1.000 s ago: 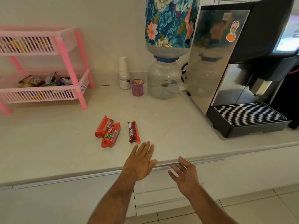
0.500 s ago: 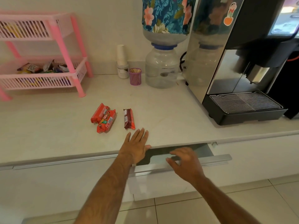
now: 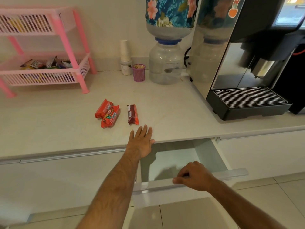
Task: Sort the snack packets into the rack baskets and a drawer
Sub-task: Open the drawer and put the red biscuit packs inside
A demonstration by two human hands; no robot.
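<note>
Two orange-red snack packets (image 3: 107, 114) lie side by side on the white counter, with a brown packet (image 3: 132, 114) just to their right. My left hand (image 3: 141, 141) rests flat on the counter edge, fingers apart, a little below the brown packet. My right hand (image 3: 194, 176) grips the front rail of a white drawer (image 3: 231, 173), which stands pulled out below the counter and looks bare inside. A pink two-tier rack (image 3: 44, 75) stands at the back left. Its lower basket holds several packets, and more show dimly in the upper basket (image 3: 28, 25).
At the back stand a paper-cup stack (image 3: 124, 52), a purple toothpick holder (image 3: 139, 72) and a water bottle (image 3: 165, 63) with a floral cover. A black coffee machine (image 3: 247, 96) fills the right of the counter. Tiled floor lies below.
My right hand has closed on the drawer front and pulled the drawer from shut to well out. My left hand stayed flat at the counter edge.
</note>
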